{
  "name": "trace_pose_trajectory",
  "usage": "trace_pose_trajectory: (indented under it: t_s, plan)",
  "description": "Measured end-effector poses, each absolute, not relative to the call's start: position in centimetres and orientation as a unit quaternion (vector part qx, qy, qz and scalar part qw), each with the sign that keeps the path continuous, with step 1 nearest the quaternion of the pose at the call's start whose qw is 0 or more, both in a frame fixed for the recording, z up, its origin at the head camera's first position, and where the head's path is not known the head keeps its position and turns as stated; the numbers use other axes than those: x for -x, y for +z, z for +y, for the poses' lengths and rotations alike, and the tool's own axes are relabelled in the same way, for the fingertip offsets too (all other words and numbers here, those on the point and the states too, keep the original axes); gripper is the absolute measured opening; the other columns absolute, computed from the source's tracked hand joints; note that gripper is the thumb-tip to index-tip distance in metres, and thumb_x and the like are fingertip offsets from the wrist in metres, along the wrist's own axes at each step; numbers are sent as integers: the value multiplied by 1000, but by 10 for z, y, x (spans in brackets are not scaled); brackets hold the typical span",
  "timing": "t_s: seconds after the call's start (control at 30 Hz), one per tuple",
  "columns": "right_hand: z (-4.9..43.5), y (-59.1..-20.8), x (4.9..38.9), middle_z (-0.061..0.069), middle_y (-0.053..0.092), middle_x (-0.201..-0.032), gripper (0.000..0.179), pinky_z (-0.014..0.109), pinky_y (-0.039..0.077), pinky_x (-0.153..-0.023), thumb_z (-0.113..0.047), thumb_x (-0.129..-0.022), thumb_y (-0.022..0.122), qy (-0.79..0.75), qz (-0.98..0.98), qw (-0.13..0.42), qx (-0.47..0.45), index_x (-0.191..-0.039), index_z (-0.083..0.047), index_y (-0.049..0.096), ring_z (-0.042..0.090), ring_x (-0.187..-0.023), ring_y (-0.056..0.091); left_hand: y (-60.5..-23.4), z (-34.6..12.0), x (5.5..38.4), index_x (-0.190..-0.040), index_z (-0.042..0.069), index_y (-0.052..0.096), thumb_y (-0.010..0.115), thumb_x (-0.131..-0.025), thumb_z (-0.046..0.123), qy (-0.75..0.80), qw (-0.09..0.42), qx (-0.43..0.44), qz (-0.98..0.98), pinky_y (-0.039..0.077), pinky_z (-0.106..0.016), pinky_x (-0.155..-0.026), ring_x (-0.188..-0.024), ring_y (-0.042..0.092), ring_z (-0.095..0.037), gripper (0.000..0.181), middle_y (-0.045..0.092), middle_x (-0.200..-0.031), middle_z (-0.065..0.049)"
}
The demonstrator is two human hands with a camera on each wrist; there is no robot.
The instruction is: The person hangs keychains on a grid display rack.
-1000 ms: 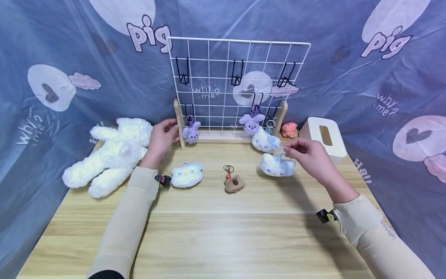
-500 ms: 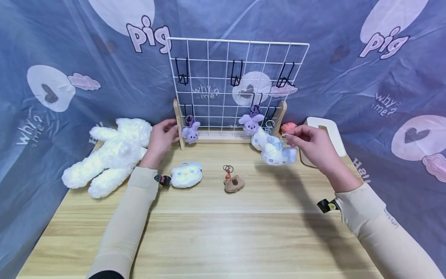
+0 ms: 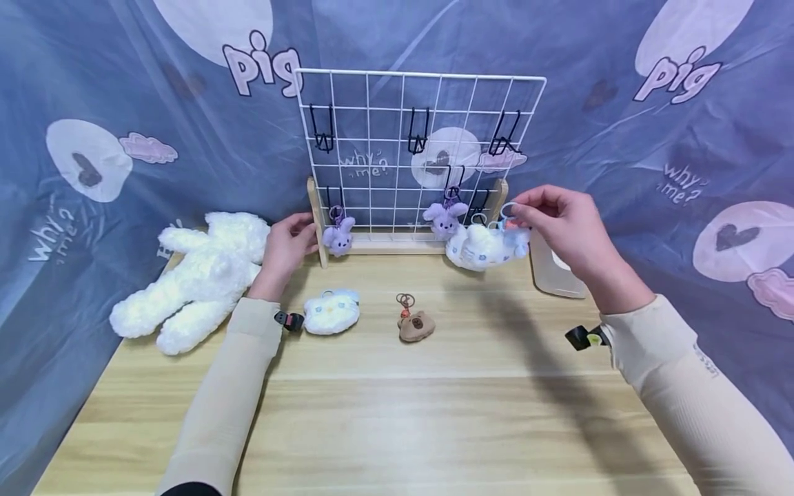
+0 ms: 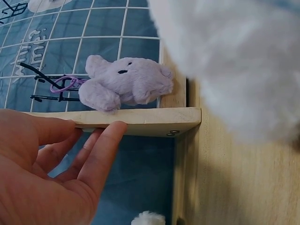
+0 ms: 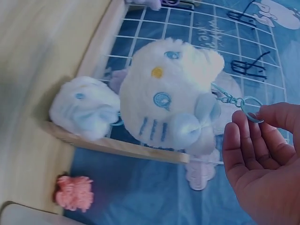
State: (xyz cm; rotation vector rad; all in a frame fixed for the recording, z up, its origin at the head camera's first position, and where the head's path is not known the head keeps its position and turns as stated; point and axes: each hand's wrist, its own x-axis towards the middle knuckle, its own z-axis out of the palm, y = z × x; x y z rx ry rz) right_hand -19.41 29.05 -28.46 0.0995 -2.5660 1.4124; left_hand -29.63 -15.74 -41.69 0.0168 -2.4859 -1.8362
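My right hand [image 3: 561, 224] pinches the light blue ring [image 5: 253, 110] of a white cat plush keychain [image 5: 164, 93] with a blue bow. The plush dangles in front of the rack's lower right, overlapping another white plush keychain [image 5: 84, 108] there. My left hand [image 3: 289, 241] rests its extended fingertips against the wooden side post [image 4: 154, 119] of the white wire grid rack [image 3: 422, 74]. Beside that post, a purple bunny plush [image 4: 124, 82] hangs from a black hook. A second purple bunny plush [image 3: 444, 222] hangs right of centre.
On the table lie a white cat plush [image 3: 331, 313] and a brown animal keychain [image 3: 417, 326]. A large white plush toy [image 3: 211, 275] lies at left. A white box [image 3: 554, 279] is partly behind my right hand, near a coral fuzzy item [image 5: 75, 193]. Black hooks [image 3: 418, 131] line the grid's upper part.
My right hand has raised the white plush keychain by its ring, up and towards the rack, now covering part of the other white plush. The left hand has stayed at the post.
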Motion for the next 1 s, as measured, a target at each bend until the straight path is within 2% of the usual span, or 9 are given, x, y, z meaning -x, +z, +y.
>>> trace_pose_trajectory:
  t_s: [0.27, 0.47, 0.57, 0.83, 1.0]
  plan:
    - [286, -258, 205, -11, 81, -91, 6, 13, 67, -74, -11, -106, 79, 553, -817, 156, -48, -110, -9, 82, 5, -80, 77, -419, -158, 299, -153, 0, 64, 60, -116, 13, -595, 34, -1, -803, 73, -35, -99, -105, 74, -24, 39, 65, -122, -19]
    - [287, -248, 210, -13, 81, -91, 8, 13, 68, -78, -15, -106, 79, 539, -827, 151, -40, -112, -11, 82, 5, -80, 77, -422, -159, 297, -154, 0, 63, 59, -117, 14, -591, 27, -1, -806, 74, -27, -93, -113, 75, -32, 40, 65, -125, -22]
    - [290, -245, 213, -11, 81, -91, 11, 13, 69, -77, -13, -106, 78, 548, -822, 152, -37, -114, -6, 82, 5, -79, 77, -423, -158, 297, -155, 0, 63, 59, -117, 14, -589, 24, 0, -808, 73, -24, -91, -116, 75, -35, 40, 66, -126, -22]
    - [291, -239, 223, -8, 81, -92, 14, 13, 68, -75, -12, -106, 78, 564, -810, 157, -26, -116, -3, 81, 7, -79, 75, -423, -157, 295, -154, 0, 63, 59, -117, 13, -592, 22, -2, -805, 74, -29, -94, -113, 74, -33, 40, 64, -127, -24]
    - [291, -239, 232, -7, 80, -90, 6, 14, 69, -75, -11, -105, 78, 579, -801, 152, -26, -110, -8, 82, 6, -79, 76, -422, -157, 295, -154, -1, 63, 59, -117, 12, -595, 24, -1, -803, 73, -27, -93, -108, 74, -29, 40, 64, -126, -24]
